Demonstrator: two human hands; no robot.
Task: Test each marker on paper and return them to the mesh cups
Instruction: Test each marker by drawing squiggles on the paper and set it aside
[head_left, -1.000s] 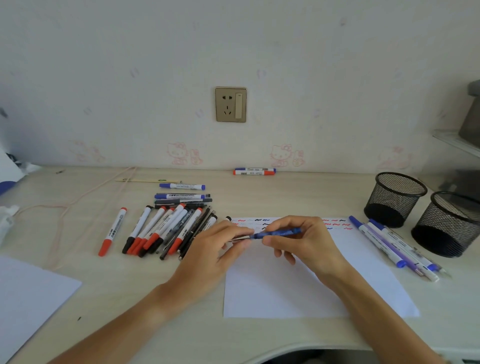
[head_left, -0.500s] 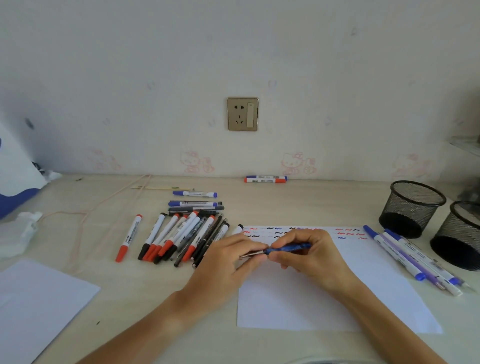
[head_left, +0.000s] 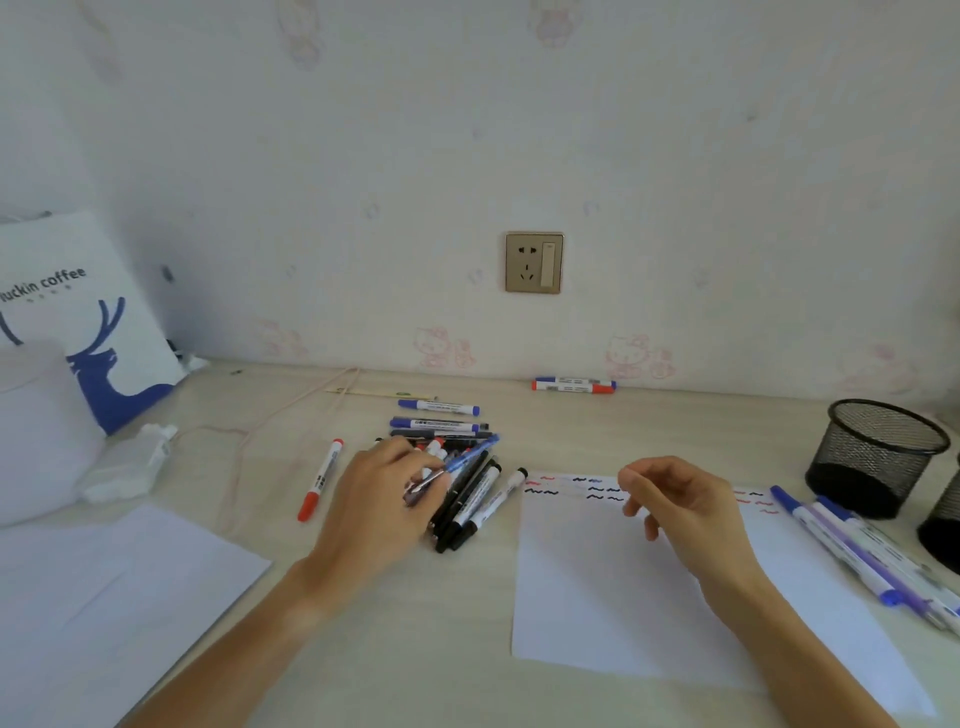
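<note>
The left hand (head_left: 384, 499) hangs over the pile of markers (head_left: 462, 483) at the middle of the worktop (head_left: 426, 623), its grip closed on a blue pen (head_left: 467, 457) that points up and to the right from between the fingers; the pen's near end is blurred. The right hand (head_left: 675, 499) hovers above the far edge of the test paper (head_left: 597, 587), fingers loosely curled and holding nothing, so its grip is slack and narrow. The paper carries rows of red, black and blue squiggles along its far edge. One red-capped marker (head_left: 321, 480) lies apart to the left of the pile, and a few blue markers (head_left: 439, 415) lie just beyond it. To the right of the paper lies a row of blue-capped markers (head_left: 852, 556), near two black mesh cups (head_left: 878, 457) at the right edge. A red-and-blue marker (head_left: 574, 385) rests by the wall. A second sheet (head_left: 104, 597) lies near left.
</note>
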